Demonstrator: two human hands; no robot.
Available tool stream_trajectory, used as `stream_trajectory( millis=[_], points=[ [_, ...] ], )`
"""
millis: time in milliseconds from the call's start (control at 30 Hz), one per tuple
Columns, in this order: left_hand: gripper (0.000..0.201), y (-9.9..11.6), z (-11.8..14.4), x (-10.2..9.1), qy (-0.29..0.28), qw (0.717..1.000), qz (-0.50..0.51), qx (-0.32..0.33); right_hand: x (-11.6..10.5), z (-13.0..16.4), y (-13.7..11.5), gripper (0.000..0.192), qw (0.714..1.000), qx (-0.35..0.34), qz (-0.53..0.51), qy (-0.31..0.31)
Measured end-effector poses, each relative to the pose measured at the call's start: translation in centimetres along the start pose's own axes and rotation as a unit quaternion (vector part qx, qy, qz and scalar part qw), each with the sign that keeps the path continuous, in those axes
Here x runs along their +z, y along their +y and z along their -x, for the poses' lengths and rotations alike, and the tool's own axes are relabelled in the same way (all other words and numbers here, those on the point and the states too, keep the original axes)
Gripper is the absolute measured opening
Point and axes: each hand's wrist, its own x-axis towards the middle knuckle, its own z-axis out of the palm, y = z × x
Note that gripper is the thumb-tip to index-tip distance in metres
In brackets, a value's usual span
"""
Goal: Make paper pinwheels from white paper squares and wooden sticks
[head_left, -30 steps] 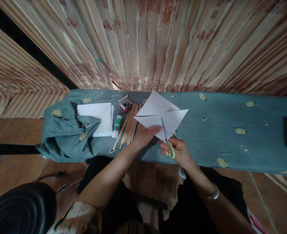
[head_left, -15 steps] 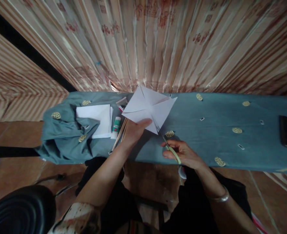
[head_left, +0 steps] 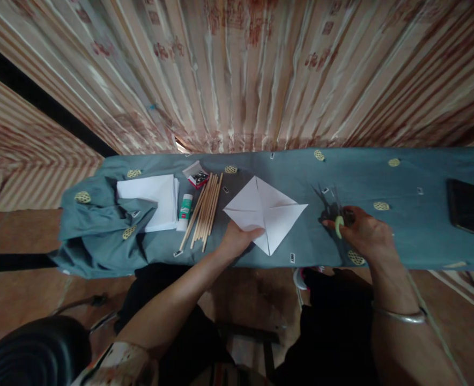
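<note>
A white square of paper (head_left: 279, 201), turned like a diamond, has slits running from its corners toward the middle. My left hand (head_left: 239, 239) grips its lower left edge, thumb on top and fingers hidden underneath. To the right, my right hand (head_left: 365, 231) holds a pair of scissors (head_left: 339, 222) by the yellow-green handles, blades pointing away over the cloth and apart from the paper. Left of the paper lie several thin wooden sticks (head_left: 207, 212), and beside them a green and white glue stick (head_left: 184, 212).
A stack of white paper (head_left: 162, 201) sits at the left, partly under bunched cloth. Behind the sticks is a small open box of pins or clips (head_left: 197, 176). A dark phone (head_left: 469, 207) lies far right on the blue-green cloth (head_left: 406, 236). A striped curtain (head_left: 237, 80) hangs behind.
The scissors have left the paper's lower corner and moved right in my right hand. My left hand has lowered the paper toward the cloth, uncovering the sticks and the small box.
</note>
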Motion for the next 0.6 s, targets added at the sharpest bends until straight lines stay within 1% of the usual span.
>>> stream_trajectory(
  millis=[67, 133, 200, 233, 267, 300, 333, 367, 400, 433, 467, 500, 533, 600],
  points=[
    [0.039, -0.1, 0.2, 0.1, -0.025, 0.999, -0.035, 0.008, -0.1, -0.1, -0.1, 0.061, 1.0, 0.002, 0.016, 0.003],
    [0.034, 0.1, 0.1, -0.1, -0.064, 0.995, -0.071, 0.012, -0.2, -0.2, -0.2, 0.06, 1.0, -0.011, 0.018, -0.005],
    [0.036, 0.6, -0.2, -0.8, -0.112, 0.988, -0.1, 0.017, -0.3, -0.3, -0.1, 0.061, 0.999, -0.029, 0.014, -0.012],
    [0.04, 0.9, -0.4, -1.2, -0.136, 0.984, -0.11, 0.019, -0.3, -0.4, 0.0, 0.062, 0.999, -0.035, 0.013, -0.011],
    [0.048, 1.3, -0.6, -1.8, -0.139, 0.983, -0.116, 0.031, -0.3, -0.4, 0.1, 0.063, 0.999, -0.039, 0.013, -0.006],
    [0.059, 1.7, -0.8, -2.3, -0.121, 0.983, -0.128, 0.057, -0.3, -0.4, 0.2, 0.064, 0.999, -0.042, 0.013, 0.001],
    [0.069, 2.1, -1.0, -2.9, -0.088, 0.979, -0.156, 0.096, -0.2, -0.4, 0.4, 0.064, 0.999, -0.045, 0.011, 0.009],
    [0.073, 2.5, -1.1, -3.4, -0.049, 0.969, -0.193, 0.147, -0.1, -0.4, 0.5, 0.063, 0.999, -0.048, 0.006, 0.013],
    [0.073, 3.0, -1.2, -3.8, -0.011, 0.95, -0.239, 0.202, 0.0, -0.4, 0.6, 0.063, 0.999, -0.049, -0.002, 0.015],
    [0.067, 3.3, -1.2, -4.0, 0.013, 0.923, -0.287, 0.254, 0.1, -0.5, 0.8, 0.062, 0.999, -0.051, -0.012, 0.015],
    [0.057, 3.6, -1.1, -4.1, 0.016, 0.896, -0.334, 0.292, 0.2, -0.5, 1.0, 0.06, 0.998, -0.052, -0.023, 0.015],
    [0.046, 3.8, -0.9, -4.0, 0.004, 0.869, -0.375, 0.322, 0.4, -0.6, 1.2, 0.059, 0.998, -0.052, -0.033, 0.016],
    [0.037, 3.9, -0.6, -3.8, -0.021, 0.846, -0.408, 0.343, 0.5, -0.7, 1.4, 0.056, 0.998, -0.054, -0.039, 0.02],
    [0.03, 3.6, 0.0, -3.0, -0.089, 0.813, -0.459, 0.347, 0.7, -0.7, 1.7, 0.046, 0.996, -0.065, -0.037, 0.04]
  ],
)
